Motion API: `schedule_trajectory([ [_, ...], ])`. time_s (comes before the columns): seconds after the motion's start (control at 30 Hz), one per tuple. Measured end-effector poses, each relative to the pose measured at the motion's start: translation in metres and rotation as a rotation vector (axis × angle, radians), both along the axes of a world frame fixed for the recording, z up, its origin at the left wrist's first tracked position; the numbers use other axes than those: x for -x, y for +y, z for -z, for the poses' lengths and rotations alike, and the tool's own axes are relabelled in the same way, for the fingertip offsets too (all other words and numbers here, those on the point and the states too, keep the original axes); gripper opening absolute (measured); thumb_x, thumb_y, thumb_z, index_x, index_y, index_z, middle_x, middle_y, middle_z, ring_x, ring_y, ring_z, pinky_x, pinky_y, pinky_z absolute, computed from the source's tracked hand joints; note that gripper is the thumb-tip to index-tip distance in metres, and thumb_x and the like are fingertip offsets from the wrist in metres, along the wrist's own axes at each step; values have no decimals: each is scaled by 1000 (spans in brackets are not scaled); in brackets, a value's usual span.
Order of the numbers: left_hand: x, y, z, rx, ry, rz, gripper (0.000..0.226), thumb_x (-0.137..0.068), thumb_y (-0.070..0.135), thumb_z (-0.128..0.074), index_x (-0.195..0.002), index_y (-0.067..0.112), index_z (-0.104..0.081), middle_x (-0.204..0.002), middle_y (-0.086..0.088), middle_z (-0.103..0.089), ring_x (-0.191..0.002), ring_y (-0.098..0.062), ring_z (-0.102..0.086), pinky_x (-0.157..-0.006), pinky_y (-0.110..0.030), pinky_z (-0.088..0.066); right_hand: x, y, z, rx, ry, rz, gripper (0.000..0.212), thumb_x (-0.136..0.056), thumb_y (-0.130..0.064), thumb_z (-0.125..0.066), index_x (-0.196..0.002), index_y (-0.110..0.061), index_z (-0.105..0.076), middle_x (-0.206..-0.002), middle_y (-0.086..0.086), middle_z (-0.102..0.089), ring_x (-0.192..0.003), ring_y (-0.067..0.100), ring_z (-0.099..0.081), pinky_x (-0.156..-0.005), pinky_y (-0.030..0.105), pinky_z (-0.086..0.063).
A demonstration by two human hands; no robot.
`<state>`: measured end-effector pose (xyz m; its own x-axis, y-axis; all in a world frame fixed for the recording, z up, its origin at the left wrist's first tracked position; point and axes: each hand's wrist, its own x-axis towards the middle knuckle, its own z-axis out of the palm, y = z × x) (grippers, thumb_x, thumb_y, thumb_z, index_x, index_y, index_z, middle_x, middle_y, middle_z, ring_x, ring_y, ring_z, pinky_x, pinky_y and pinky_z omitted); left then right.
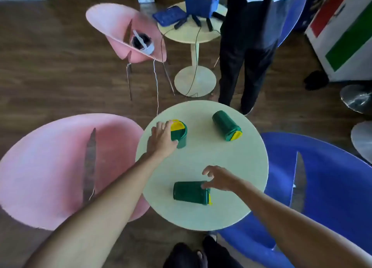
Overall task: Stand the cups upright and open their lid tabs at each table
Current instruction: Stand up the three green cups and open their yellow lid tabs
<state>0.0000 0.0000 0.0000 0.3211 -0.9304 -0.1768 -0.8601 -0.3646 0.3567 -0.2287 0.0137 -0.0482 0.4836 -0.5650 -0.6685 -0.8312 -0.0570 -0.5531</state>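
Three green cups with yellow lids are on a round pale table [201, 159]. The far-left cup [180, 135] stands upright, and my left hand [161, 139] wraps around its left side with fingers on the lid edge. The near cup [190, 192] lies on its side with its lid pointing right; my right hand [220, 178] hovers at its lid end with fingers spread, fingertips touching or just above it. The far-right cup [226, 125] lies on its side, lid toward me.
A pink chair [50, 167] stands to the left and a blue chair [332, 187] to the right of the table. Another person [249, 46] stands behind it. Farther back are a second round table [187, 34] holding a blue basket [201, 3] and another pink chair [120, 30].
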Motion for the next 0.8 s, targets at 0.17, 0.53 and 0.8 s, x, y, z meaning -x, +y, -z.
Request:
schedule_trajectory([
  [0.17, -17, -30, 21, -122, 13, 52, 81, -74, 24, -77, -143, 22, -34, -140, -8, -37, -129, -32, -36, -93, -45, -46, -9, 27, 42, 13, 185, -188, 98, -64, -43, -82, -146, -31, -30, -143, 4, -36, -129, 29, -36, -102, 44, -42],
  [0.53, -29, -72, 72, -202, 52, 301, 92, -66, 20, -83, -143, 24, -33, -142, -8, -27, -122, -37, -39, -91, -45, -48, -30, 43, 63, 52, 208, -7, 91, -61, -31, -81, -139, -25, -32, -129, 5, -43, -112, 30, -50, -86, 43, -52],
  [0.8, -27, -62, 68, -162, 86, 432, 87, -64, 21, -83, -138, 27, -38, -139, -8, -30, -118, -36, -40, -84, -42, -49, -44, 43, 43, 442, 245, 58, 84, -64, -24, -74, -138, -27, -33, -130, 8, -43, -114, 32, -45, -75, 44, -56],
])
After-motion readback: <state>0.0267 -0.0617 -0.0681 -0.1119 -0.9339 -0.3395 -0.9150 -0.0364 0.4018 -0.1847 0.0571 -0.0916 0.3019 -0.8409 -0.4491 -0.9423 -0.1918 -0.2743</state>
